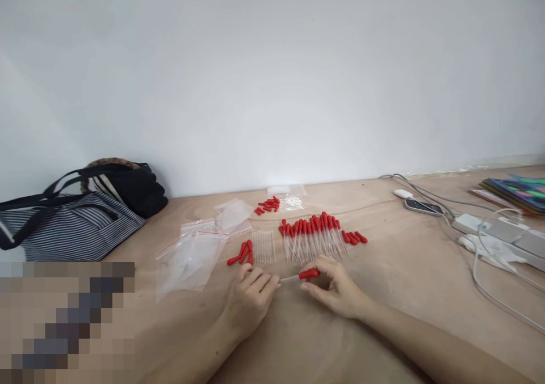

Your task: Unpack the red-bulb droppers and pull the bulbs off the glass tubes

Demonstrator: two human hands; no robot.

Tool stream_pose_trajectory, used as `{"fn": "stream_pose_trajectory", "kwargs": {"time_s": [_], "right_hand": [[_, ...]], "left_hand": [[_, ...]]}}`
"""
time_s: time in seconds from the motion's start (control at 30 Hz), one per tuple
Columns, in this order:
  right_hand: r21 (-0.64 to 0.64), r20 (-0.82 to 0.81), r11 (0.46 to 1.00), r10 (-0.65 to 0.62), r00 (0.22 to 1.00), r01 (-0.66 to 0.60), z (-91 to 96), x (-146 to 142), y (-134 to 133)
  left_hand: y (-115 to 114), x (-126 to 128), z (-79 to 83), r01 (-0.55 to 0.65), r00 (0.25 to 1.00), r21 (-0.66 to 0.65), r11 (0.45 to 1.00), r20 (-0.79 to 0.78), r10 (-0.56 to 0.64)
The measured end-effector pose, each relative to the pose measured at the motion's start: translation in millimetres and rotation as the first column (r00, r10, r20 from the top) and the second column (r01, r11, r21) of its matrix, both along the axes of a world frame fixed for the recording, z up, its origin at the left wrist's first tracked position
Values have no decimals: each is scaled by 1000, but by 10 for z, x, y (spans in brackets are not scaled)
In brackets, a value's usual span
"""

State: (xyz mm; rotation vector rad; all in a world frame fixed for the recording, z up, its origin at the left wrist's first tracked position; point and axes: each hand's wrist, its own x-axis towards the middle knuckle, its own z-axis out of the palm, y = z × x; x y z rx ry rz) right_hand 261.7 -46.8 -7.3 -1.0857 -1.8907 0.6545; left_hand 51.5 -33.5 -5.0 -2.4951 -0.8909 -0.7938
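Observation:
A dropper with a clear thin tube and a red rubber bulb (309, 273) lies level between my hands. My left hand (254, 296) is closed around the end of its tube, fingers curled. At the other end, my right hand (336, 288) has the bulb between thumb and fingers. Just beyond, a dense row of droppers (315, 239) with red bulbs lies side by side. To its left are several bare clear tubes (264, 247). Loose red bulbs (244, 252) lie beyond my left hand, and more loose bulbs (355, 237) sit right of the row.
Clear zip bags (191, 259) lie to the left, near a striped bag (80, 225). Farther back are small red bulbs (268, 205) and more tubes (292, 203). On the right are a phone-like device (423, 207), a power strip (502, 231), cables and a colourful stack (517, 191).

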Motion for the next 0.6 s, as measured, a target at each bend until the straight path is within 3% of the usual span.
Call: {"fn": "stream_pose_trajectory", "kwargs": {"time_s": [0.13,0.27,0.6], "right_hand": [[139,193,989,27,981,-54,-21,114,-65],[267,283,963,-42,958,-37,-82,77,-85],[604,287,796,-257,923,34,-240,60,-78]], "left_hand": [[33,-9,-80,40,999,61,997,-30,-38],[52,-4,-113,61,998,105,993,-24,-59],[7,21,-83,67,996,113,991,-59,-61]]}}
